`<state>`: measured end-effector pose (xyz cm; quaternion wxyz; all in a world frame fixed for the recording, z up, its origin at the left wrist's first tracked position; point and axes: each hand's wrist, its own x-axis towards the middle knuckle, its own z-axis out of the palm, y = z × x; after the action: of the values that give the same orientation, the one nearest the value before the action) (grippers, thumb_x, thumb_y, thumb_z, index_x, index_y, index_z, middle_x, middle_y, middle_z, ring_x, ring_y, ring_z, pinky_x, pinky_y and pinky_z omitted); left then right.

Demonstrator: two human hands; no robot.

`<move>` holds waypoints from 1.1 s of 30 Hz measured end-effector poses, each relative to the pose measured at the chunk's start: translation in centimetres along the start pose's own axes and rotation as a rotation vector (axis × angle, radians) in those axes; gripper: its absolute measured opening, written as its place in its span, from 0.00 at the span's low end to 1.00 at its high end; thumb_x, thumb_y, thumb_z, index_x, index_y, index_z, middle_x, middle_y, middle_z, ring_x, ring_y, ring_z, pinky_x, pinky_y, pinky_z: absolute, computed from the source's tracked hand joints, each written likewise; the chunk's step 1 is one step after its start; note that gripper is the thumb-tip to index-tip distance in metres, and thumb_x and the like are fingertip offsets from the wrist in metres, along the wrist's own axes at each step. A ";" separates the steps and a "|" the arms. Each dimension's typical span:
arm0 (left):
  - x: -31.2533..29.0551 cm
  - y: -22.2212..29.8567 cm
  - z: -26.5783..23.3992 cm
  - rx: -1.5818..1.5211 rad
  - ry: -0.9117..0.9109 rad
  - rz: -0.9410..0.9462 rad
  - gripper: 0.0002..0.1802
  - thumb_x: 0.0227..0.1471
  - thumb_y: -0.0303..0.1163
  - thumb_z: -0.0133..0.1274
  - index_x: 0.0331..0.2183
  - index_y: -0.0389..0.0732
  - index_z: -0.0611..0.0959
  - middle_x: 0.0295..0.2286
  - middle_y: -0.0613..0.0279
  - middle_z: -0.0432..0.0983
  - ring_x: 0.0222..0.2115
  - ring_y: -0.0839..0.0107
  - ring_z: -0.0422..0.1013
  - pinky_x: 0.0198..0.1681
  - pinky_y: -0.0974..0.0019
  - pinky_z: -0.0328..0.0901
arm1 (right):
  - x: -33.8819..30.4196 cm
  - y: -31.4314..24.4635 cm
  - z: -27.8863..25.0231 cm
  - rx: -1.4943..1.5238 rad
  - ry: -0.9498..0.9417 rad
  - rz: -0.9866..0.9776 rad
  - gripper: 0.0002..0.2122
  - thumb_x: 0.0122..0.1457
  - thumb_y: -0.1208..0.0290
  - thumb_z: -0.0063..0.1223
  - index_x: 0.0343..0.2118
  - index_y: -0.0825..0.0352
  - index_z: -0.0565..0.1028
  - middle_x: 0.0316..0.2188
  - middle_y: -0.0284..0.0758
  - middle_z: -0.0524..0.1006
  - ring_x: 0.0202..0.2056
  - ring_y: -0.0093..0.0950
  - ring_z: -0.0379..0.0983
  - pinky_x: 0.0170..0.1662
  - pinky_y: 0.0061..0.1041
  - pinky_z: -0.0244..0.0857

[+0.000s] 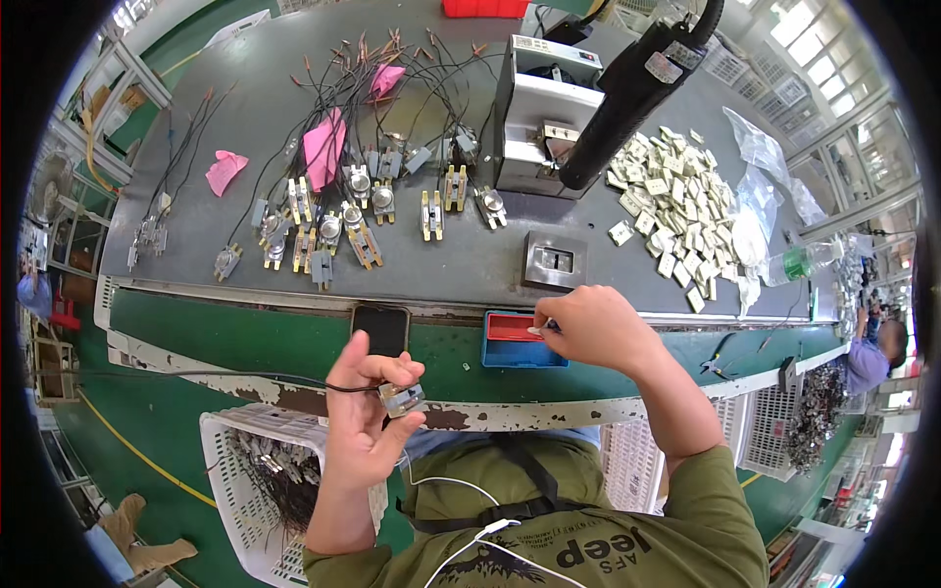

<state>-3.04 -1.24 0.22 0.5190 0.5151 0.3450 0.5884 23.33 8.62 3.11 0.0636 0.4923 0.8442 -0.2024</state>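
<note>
Wired connector block [400, 397] was in the left hand [358, 431], pinched between thumb and fingertips near the phone [380, 330], its black cable [245, 373] running off to the left. The right hand [603, 328] reached to the blue box [524, 355], fingertips drawn together at its red compartment [510, 325]; whether they gripped anything, I could not tell. Judging by how things lay, this unit was probably unfinished and plenty remained: similar wired units [364, 245] sat across the grey table [421, 272], pale loose pieces [676, 196] were heaped at the right, and a white crate [213, 431] below held more wired parts [279, 465].
</note>
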 end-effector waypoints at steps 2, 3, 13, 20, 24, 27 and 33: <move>0.0 -0.4 0.0 0.067 -0.050 -0.007 0.49 0.44 0.17 0.57 0.60 0.41 0.46 0.38 0.58 0.67 0.44 0.64 0.68 0.57 0.56 0.54 | 0.5 0.4 0.8 -0.034 0.001 -0.006 0.06 0.49 0.68 0.49 0.27 0.61 0.77 0.19 0.38 0.76 0.24 0.38 0.74 0.30 0.36 0.68; 0.0 -0.4 0.2 0.053 -0.043 -0.022 0.49 0.44 0.17 0.57 0.60 0.41 0.45 0.38 0.55 0.70 0.45 0.63 0.69 0.55 0.57 0.56 | 0.7 0.7 1.1 -0.068 0.002 -0.011 0.06 0.48 0.67 0.50 0.27 0.59 0.77 0.19 0.36 0.76 0.23 0.37 0.74 0.29 0.35 0.68; 0.5 -0.1 0.7 -0.073 -0.009 -0.104 0.59 0.47 0.20 0.57 0.60 0.51 0.27 0.42 0.45 0.72 0.42 0.66 0.71 0.45 0.66 0.65 | 0.7 0.8 1.6 -0.089 0.019 -0.012 0.06 0.49 0.66 0.51 0.27 0.60 0.77 0.18 0.36 0.76 0.24 0.38 0.74 0.28 0.35 0.67; 1.1 -0.3 1.6 -0.158 0.062 -0.177 0.56 0.49 0.30 0.58 0.60 0.52 0.31 0.42 0.40 0.71 0.43 0.59 0.71 0.43 0.64 0.69 | -1.0 0.7 0.2 0.114 0.173 -0.049 0.05 0.50 0.68 0.53 0.27 0.61 0.77 0.20 0.37 0.77 0.21 0.38 0.73 0.26 0.33 0.67; 1.4 -0.9 1.3 -0.193 0.032 -0.099 0.49 0.50 0.31 0.57 0.60 0.50 0.39 0.41 0.40 0.71 0.46 0.54 0.69 0.46 0.58 0.68 | -2.4 -0.5 -1.4 0.625 0.305 -0.037 0.07 0.49 0.79 0.55 0.33 0.68 0.78 0.21 0.37 0.78 0.22 0.22 0.75 0.27 0.18 0.67; 2.0 -0.7 1.9 -0.116 -0.035 -0.037 0.43 0.44 0.27 0.61 0.56 0.45 0.54 0.41 0.46 0.72 0.47 0.52 0.68 0.49 0.54 0.66 | -3.5 -2.2 -1.5 1.004 0.297 -0.260 0.06 0.49 0.80 0.57 0.32 0.69 0.78 0.22 0.34 0.79 0.21 0.18 0.74 0.25 0.16 0.66; 1.8 -0.5 2.8 -0.169 -0.056 -0.076 0.29 0.38 0.24 0.65 0.42 0.40 0.68 0.42 0.45 0.72 0.48 0.53 0.68 0.50 0.54 0.66 | -3.9 -3.2 -1.3 1.012 0.247 -0.359 0.08 0.51 0.77 0.56 0.35 0.66 0.78 0.24 0.34 0.78 0.23 0.22 0.73 0.28 0.19 0.66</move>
<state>-0.07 0.28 0.88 0.5921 0.4724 0.2989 0.5805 22.67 4.62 6.35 -0.3160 0.3298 0.7133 -0.5316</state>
